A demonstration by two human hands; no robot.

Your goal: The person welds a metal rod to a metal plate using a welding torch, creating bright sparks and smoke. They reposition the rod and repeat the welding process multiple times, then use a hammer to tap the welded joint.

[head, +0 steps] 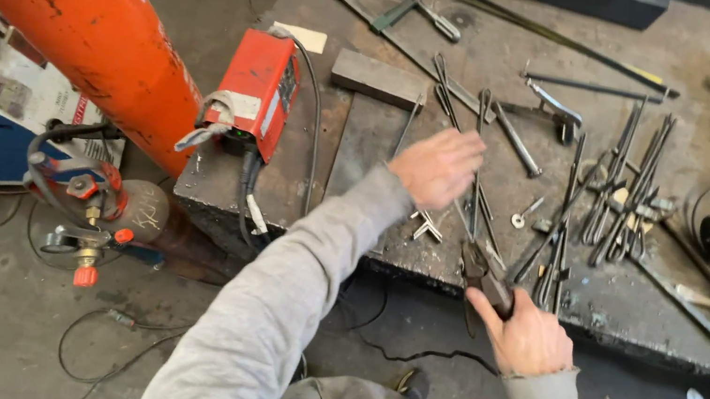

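- Right hand [531, 337] grips pliers [483, 275] at the steel workbench's [282, 183] near edge; left hand [436, 165], fingers curled, holds thin rods [474, 195].
- The rod could slip from the pliers' bite, scattering neighbouring rods; cause: a shallow grip.

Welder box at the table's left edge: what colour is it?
The welder box is red with a pale label on its near end, seen in the head view.
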